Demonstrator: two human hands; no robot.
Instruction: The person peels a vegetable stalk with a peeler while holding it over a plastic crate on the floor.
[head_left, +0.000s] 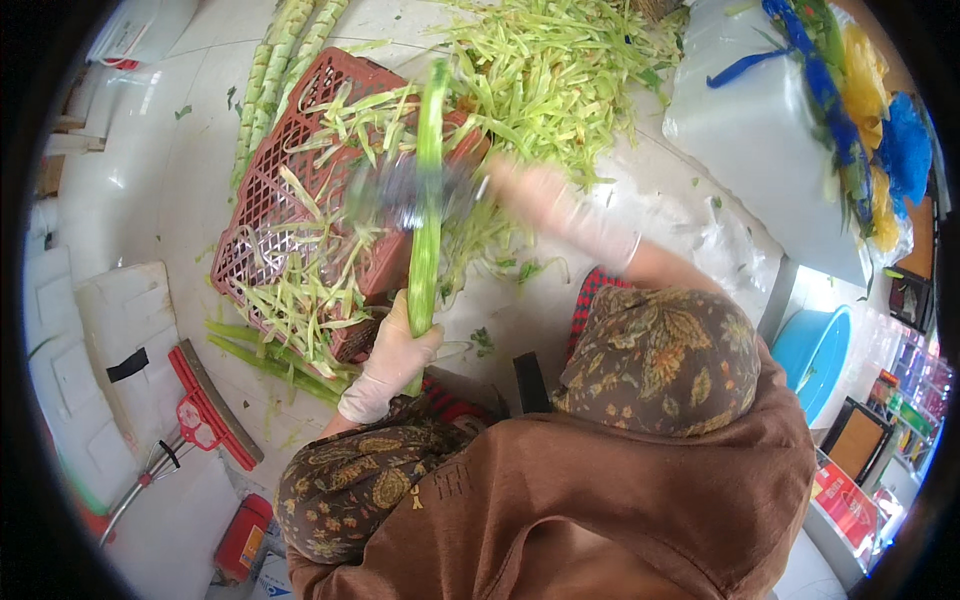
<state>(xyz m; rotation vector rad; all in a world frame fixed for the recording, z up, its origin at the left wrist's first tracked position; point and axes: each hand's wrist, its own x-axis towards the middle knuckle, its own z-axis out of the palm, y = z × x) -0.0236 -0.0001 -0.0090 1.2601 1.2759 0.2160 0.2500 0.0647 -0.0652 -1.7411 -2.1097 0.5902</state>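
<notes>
Gloved, my left hand (400, 345) grips the lower end of a long, partly peeled green stem (427, 259), apparently celtuce. The stem stands nearly upright in the picture, over the edge of an overturned red-brown plastic crate (259, 191). My right hand (536, 196), also in a thin clear glove, is blurred by motion to the right of the stem. A shiny bladed tool (401, 193), too blurred to name exactly, extends from it across the stem's middle. Pale green peel strips (300, 289) are draped over the crate.
A large heap of peelings (555, 75) covers the floor beyond the crate. Ridged, pale stems (289, 56) lie behind it; unpeeled green stalks (274, 367) lie at its near left. A red-headed mop (206, 420) and fire extinguisher (244, 536) stand left, a blue basin (814, 360) right.
</notes>
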